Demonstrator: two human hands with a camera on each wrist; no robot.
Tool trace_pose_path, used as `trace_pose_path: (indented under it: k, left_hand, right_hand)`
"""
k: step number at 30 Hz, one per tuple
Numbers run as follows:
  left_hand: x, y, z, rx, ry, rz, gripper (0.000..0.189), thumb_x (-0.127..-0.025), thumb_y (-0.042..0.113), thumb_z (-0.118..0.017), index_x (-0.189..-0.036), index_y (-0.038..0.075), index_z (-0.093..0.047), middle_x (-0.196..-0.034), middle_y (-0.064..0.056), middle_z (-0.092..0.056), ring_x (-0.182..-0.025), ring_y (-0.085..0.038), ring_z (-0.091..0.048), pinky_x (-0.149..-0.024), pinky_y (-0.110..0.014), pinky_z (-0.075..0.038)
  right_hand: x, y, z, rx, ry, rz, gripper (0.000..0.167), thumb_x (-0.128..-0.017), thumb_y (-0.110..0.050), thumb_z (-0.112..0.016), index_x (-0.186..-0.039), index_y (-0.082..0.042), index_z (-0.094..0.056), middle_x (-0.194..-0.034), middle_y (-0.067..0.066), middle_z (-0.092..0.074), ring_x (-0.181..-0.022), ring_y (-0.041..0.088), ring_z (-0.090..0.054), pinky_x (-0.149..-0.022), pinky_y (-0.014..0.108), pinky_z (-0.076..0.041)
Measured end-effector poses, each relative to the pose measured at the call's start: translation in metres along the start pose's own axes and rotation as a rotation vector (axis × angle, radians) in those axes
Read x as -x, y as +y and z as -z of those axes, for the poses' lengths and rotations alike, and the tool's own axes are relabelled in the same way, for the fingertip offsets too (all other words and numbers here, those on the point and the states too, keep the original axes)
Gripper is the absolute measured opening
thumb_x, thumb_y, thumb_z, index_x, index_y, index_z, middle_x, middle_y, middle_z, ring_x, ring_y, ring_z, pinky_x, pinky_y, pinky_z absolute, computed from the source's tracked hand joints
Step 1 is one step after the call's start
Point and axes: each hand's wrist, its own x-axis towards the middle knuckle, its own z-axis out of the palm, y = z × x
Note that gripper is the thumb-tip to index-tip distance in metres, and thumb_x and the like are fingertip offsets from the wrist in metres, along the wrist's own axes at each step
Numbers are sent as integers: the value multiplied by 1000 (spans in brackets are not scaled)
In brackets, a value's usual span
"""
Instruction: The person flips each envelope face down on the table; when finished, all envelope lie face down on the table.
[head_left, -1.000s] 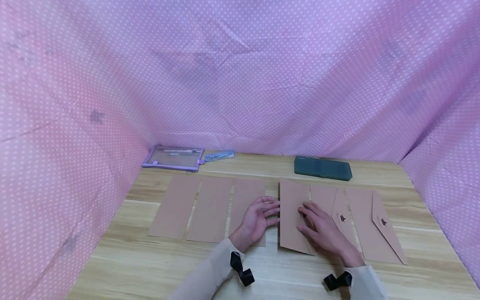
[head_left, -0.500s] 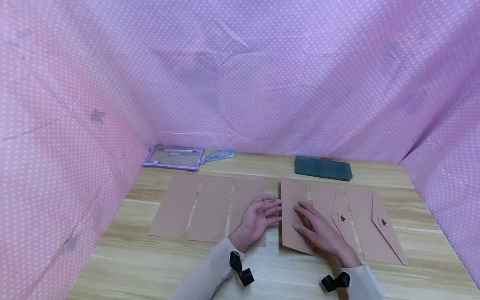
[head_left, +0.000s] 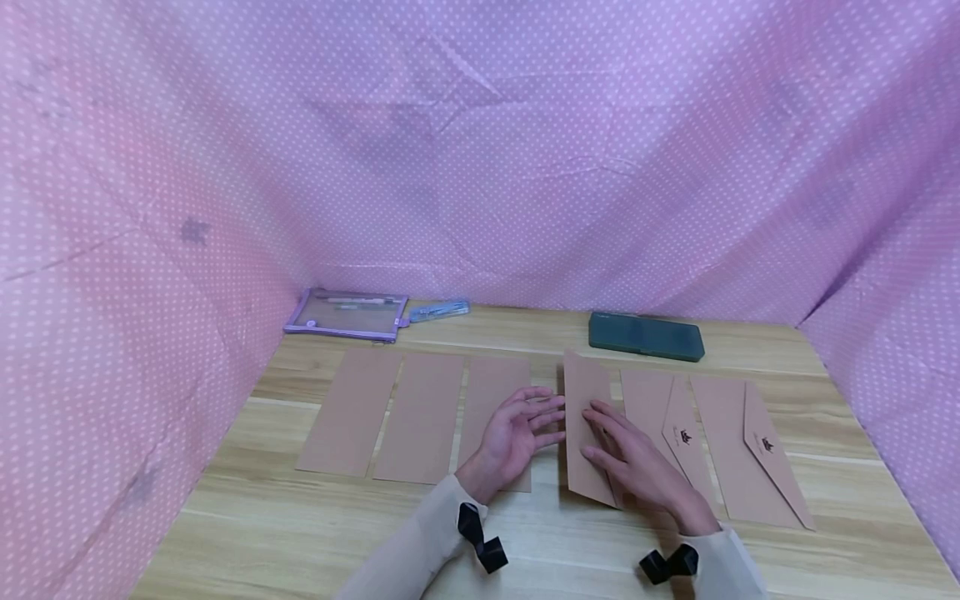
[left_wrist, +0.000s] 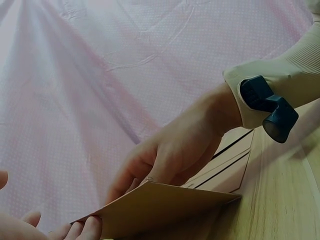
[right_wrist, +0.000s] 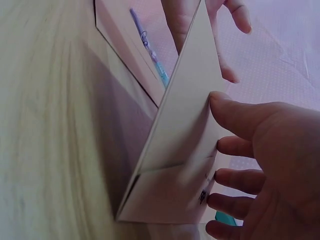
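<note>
A brown paper envelope [head_left: 579, 408] stands tilted on its long edge between my hands, its left edge raised off the table. My left hand [head_left: 513, 437] has its palm turned up, and its loosely bent fingertips touch that raised edge. Against the other side rest the spread fingers and thumb of my right hand [head_left: 645, 462]. In the right wrist view, the envelope [right_wrist: 175, 135] shows its folded flap and part of a small dark print near the right fingertips. From the left wrist view, the left fingertips [left_wrist: 92, 227] meet the envelope's edge.
Three plain brown envelopes [head_left: 420, 417] lie at left, the third partly under my left hand. Two flap-side-up envelopes [head_left: 750, 450] with crown prints lie at right. Along the back are a purple zip pouch [head_left: 348, 317], a blue clear packet [head_left: 438, 312] and a dark green case [head_left: 645, 336].
The envelope between my hands has tilted up more steeply, its raised left edge shifting slightly right. My right hand has moved a little left with it; the left hand has barely moved.
</note>
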Motion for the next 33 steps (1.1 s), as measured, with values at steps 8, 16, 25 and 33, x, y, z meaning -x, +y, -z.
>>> trace_pose_path:
  k: [8,16,25,33]
  left_hand:
    - [3,5,-4,9,-7,-9,26,-99,12,-39,-121,12,-52,-151,-26,-48,-117,-21,-62,-97,-41,-53]
    - [5,10,-7,11,-19,-22,28,-99,12,-38,-124,11,-50,-150,-24,-50,-119,-23,-60,-99,-41,-51]
    - [5,11,-9,17,-42,-45,26,-99,11,-37,-119,12,-54,-149,-26,-49,-114,-21,-62,-93,-38,-53]
    - [9,14,-13,25,-61,-60,27,-98,10,-36,-117,14,-55,-148,-23,-52,-115,-21,-61,-95,-40,-53]
  right_hand:
    - [-3,-8,1,-34,7,30,60,-98,-37,-61,-149,-10,-45,-161,18,-35,-147,42,-35,-113,61,-36]
    - [-6,-13,0,-58,15,56,59,-100,-33,-60,-150,-7,-43,-160,21,-36,-145,44,-37,-110,61,-40]
    - [-6,-17,2,-128,14,87,59,-101,-27,-59,-152,-5,-39,-159,23,-36,-141,46,-42,-102,60,-47]
    - [-9,-19,4,-217,7,118,56,-103,-22,-54,-154,-10,-35,-155,21,-43,-136,45,-49,-99,59,-51]
